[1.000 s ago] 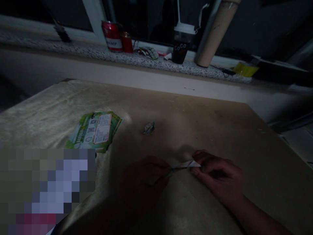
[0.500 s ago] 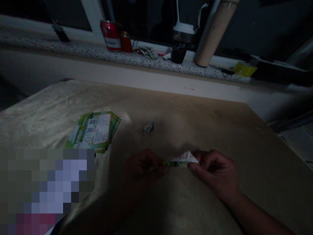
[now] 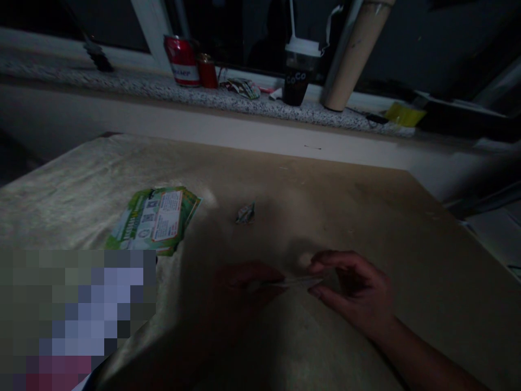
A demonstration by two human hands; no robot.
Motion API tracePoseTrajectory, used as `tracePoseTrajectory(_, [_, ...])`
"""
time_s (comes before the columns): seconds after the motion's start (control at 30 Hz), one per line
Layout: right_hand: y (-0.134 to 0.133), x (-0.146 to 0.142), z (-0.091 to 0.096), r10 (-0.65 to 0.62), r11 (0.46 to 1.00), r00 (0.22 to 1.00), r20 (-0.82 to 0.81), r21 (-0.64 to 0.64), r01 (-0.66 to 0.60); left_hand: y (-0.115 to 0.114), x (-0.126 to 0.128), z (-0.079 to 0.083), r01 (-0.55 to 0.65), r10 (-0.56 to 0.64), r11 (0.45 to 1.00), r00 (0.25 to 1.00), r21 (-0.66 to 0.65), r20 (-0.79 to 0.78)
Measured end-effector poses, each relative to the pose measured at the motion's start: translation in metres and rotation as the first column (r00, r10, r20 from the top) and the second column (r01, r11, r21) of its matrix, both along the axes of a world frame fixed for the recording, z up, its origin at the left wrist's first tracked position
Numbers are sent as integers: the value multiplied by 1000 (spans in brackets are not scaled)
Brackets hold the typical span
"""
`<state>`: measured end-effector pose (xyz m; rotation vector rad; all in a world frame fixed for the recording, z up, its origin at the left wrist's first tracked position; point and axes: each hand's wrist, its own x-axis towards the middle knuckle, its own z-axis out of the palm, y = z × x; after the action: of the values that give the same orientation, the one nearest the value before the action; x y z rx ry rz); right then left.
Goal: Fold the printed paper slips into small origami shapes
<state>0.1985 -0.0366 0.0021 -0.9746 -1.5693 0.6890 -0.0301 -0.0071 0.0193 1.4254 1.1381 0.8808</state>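
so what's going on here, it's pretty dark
A person works at a table in dim light, holding a small folded paper between both hands. The left hand pinches one end and the right hand the other, with the paper seen nearly edge-on. Farther back on the table lie a stack of green leaflets and a small folded piece. A red can and a lidded cup stand on the sill behind.
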Motion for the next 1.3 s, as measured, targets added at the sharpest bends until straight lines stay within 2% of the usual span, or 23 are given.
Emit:
tracePoseTrajectory(0.13, [4,6,1,34,997,999,39,68,-37,3,-6,-4,-51,40,994,993,97,112])
tracePoseTrajectory(0.3, [8,6,7,73,984,996,56,159,-81,3,-8,-7,-15,-24,985,975,171,220])
tracePoseTrajectory(0.4, [8,6,9,83,982,995,55,165,-91,2,-9,-7,8,-53,977,977,213,206])
tracePoseTrajectory(0.47, [7,6,10,87,989,995,44,113,-91,2,-9,-8,28,-49,987,990,158,131])
tracePoseTrajectory(0.57, [6,8,12,95,995,995,-2,-16,-95,2,-9,-7,60,-60,998,997,-3,56])
tracePoseTrajectory(0.7, [6,13,12,96,983,995,-40,-154,-101,3,-9,-4,123,-107,990,976,-73,188])
tracePoseTrajectory(0.9, [9,16,10,71,967,991,-112,-237,-96,4,-6,-9,179,-69,967,867,-181,493])
tracePoseTrajectory(1.1, [10,10,9,96,956,972,-215,-253,-150,7,-4,-11,212,-70,967,759,-144,647])
tracePoseTrajectory(1.3, [8,12,8,123,959,962,-244,-222,-179,2,-6,-12,337,-110,928,656,-159,747])
